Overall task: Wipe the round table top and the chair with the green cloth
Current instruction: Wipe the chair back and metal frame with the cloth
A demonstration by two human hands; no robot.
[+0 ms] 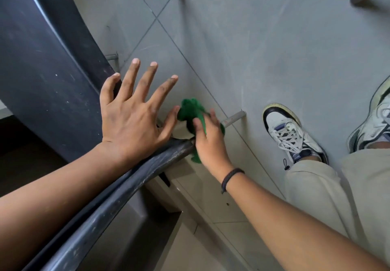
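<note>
The head view looks steeply down past a dark curved chair (42, 63) to the grey tiled floor (253, 49); the left hand (130, 112) is spread wide, fingers splayed, holding nothing, its thumb and wrist at the chair's edge; the right hand (207, 137) is bunched around the green cloth (193, 112), pressing it at the end of the chair's dark rail (118, 184), just right of the left hand; part of the cloth hangs below the palm. As a judgement, the chair part of the job is in hand; pale specks and streaks show on the chair and its rail, so wiping there looks unfinished; the round table top is not in view, so whether it is done I cannot tell. Count: one cloth, two hands, one wristband (231, 175) on the right wrist, two shoes (289, 133) right of the chair, one chair for certain; metal legs near the chair and at the top edge.
</note>
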